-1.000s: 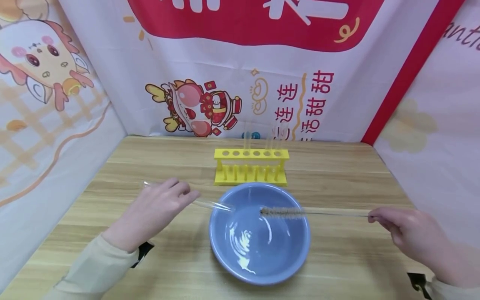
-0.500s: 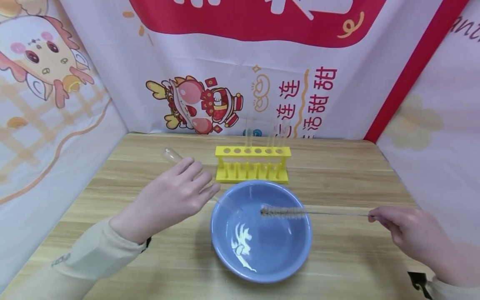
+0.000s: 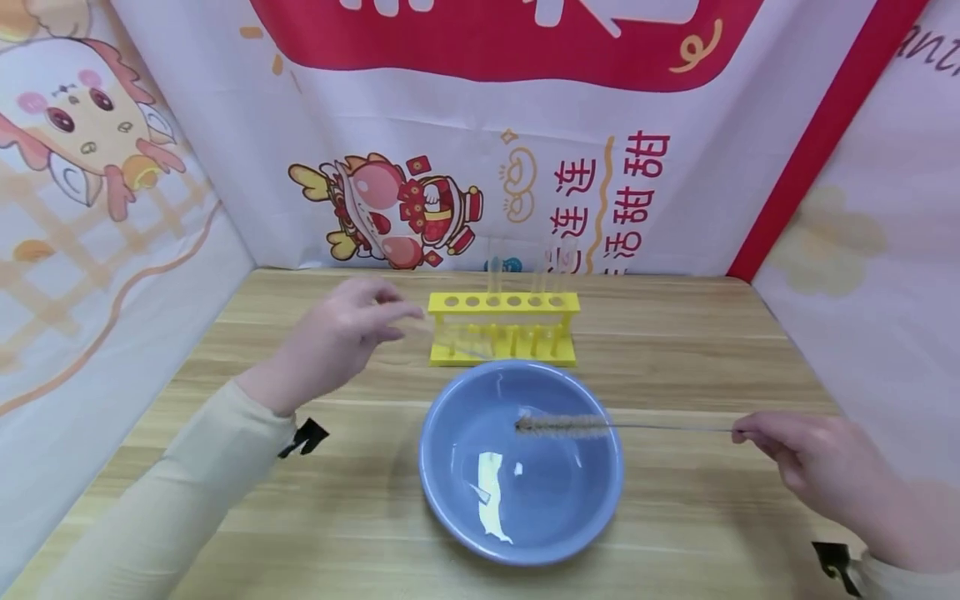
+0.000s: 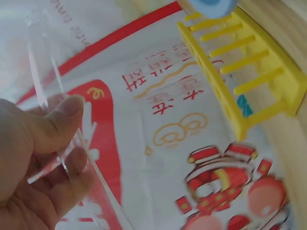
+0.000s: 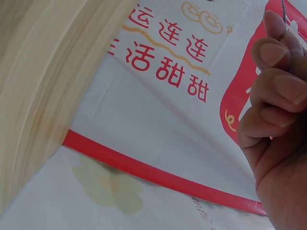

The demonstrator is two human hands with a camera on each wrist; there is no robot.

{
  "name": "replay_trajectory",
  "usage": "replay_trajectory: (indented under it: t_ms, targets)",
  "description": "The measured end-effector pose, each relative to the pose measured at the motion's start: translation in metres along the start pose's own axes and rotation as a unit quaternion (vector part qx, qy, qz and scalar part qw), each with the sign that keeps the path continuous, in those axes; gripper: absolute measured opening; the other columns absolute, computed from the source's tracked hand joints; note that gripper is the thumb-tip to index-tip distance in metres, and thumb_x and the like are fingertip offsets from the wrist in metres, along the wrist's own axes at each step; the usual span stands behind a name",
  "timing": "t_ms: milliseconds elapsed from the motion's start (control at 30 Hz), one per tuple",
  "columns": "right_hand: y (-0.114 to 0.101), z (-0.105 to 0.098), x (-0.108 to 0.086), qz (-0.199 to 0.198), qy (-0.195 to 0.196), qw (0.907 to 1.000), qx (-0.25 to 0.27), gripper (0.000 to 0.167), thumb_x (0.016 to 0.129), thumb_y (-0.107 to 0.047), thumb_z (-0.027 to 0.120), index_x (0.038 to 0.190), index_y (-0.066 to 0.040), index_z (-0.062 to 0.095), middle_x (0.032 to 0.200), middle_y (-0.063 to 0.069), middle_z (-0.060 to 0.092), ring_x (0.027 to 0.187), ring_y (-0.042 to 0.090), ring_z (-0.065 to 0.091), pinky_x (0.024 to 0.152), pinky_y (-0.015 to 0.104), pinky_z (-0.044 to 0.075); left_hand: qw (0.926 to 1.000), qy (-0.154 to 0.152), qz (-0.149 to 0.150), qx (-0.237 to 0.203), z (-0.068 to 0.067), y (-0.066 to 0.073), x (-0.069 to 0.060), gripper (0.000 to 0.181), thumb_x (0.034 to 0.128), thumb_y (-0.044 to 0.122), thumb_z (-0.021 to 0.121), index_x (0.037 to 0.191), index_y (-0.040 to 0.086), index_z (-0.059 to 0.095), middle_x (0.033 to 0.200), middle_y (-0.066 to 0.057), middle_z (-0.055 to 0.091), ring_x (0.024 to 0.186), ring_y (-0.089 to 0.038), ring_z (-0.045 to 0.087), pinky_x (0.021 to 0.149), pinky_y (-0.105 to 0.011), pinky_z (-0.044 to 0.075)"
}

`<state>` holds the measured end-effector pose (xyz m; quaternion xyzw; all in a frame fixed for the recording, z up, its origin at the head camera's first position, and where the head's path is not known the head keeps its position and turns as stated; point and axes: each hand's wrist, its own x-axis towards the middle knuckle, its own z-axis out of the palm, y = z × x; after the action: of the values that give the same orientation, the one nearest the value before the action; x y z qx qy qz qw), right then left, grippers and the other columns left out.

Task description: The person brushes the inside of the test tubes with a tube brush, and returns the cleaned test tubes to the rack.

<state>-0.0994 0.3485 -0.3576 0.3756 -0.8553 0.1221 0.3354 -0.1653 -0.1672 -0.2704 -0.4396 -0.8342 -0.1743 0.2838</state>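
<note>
My left hand (image 3: 330, 342) pinches a clear glass test tube (image 4: 41, 72) between thumb and fingers. In the head view, the tube's far part is faint and slants in front of the yellow test tube rack (image 3: 502, 304), above the basin's back edge. My right hand (image 3: 832, 467) grips the thin wire handle of a test tube brush (image 3: 566, 426). Its bristled head hangs over the blue basin (image 3: 427, 492), pointing left. Only a bit of twisted wire (image 5: 284, 12) shows above the fingers in the right wrist view.
Behind the basin, the rack holds a few clear upright tubes (image 3: 495, 271) on its middle and right side. Bright reflections lie inside the basin. The wooden table (image 3: 360, 500) is bounded by a printed cloth (image 3: 420, 108) at the back and both sides.
My left hand has lifted and turned over, bringing the tube from the basin's left rim up towards the rack. The right hand and brush have barely moved. Reflections in the basin have changed shape.
</note>
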Motion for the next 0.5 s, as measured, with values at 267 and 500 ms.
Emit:
replay_trajectory:
  t_ms: [267,500]
  targets:
    - [-0.002,-0.001,0.004,-0.003,-0.01,0.9999,0.003,0.048,0.108,-0.039,0.033,0.084,-0.02,0.07,0.075,-0.016,0.069,0.062,-0.003,0.063,0.052,0.014,0.048,0.9452,0.06,-0.269,-0.175,0.015,-0.029,0.023,0.031,0.0822,0.015,0.082,0.112,0.011,0.075,0.107,-0.001,0.073,0.092,-0.013,0.069,0.081,-0.028,0.057]
    - [-0.005,-0.004,0.004,0.005,-0.018,0.9998,-0.005,0.05,0.108,-0.04,0.032,0.083,-0.02,0.071,0.076,-0.018,0.069,0.064,-0.002,0.065,0.053,0.014,0.049,0.8978,0.061,-0.354,-0.255,0.039,-0.057,0.053,0.033,0.082,0.029,0.082,0.111,0.017,0.074,0.102,0.002,0.073,0.088,-0.013,0.069,0.078,-0.028,0.057]
